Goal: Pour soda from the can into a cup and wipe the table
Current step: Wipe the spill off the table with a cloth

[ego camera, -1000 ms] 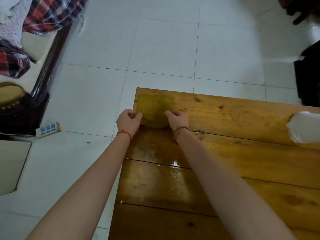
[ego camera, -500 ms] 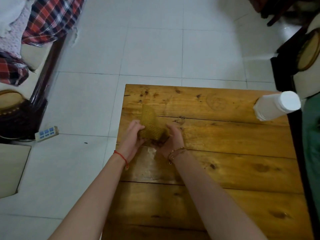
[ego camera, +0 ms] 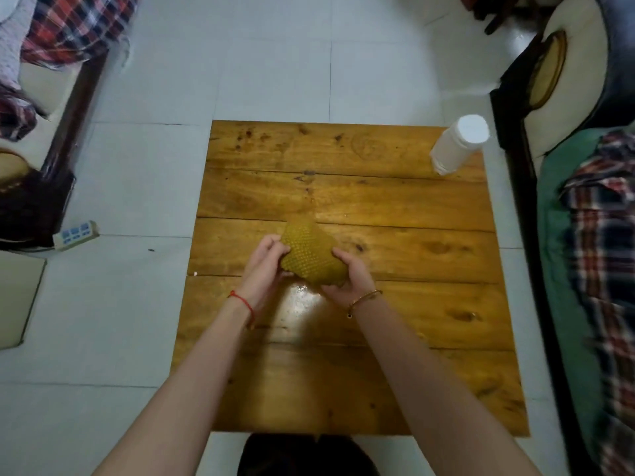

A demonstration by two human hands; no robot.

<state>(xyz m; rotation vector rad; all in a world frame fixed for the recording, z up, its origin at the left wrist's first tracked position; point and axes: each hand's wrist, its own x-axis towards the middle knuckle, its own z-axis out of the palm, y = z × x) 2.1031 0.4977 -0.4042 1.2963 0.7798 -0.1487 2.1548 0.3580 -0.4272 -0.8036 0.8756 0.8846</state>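
Table (ego camera: 395,207): square, of varnished wooden planks, knots visible; stood on a white tiled floor (ego camera: 268,80). A glossy wet-looking patch (ego camera: 299,304) lay on the near-middle planks, just below the hands.

Cloth (ego camera: 311,257): mustard-yellow, waffle-textured, bunched into a folded wad; was held over the middle of the table, between both hands. Whether its underside touched the wood could not be told.

Left hand (ego camera: 266,266): curled closed on the left end of the cloth, fingers pinching its edge. A red string bracelet (ego camera: 242,300) sat on the wrist.

Right hand (ego camera: 348,278): cupped closed around the right and lower end of the cloth, thumb on top. A thin bead-and-cord bracelet (ego camera: 364,298) sat on the wrist.

White cup (ego camera: 458,146): upright at the far right corner of the table, well apart from the hands and the cloth; its contents could not be seen.

Surroundings: a dark-framed wooden seat (ego camera: 68,108) at the left carried plaid fabric (ego camera: 72,25); a white power strip (ego camera: 75,233) lay on the floor near its base. A dark-framed seat (ego camera: 549,80) with a cream cushion stood at the right, with green fabric (ego camera: 556,269) and a plaid cloth (ego camera: 604,252) on it.
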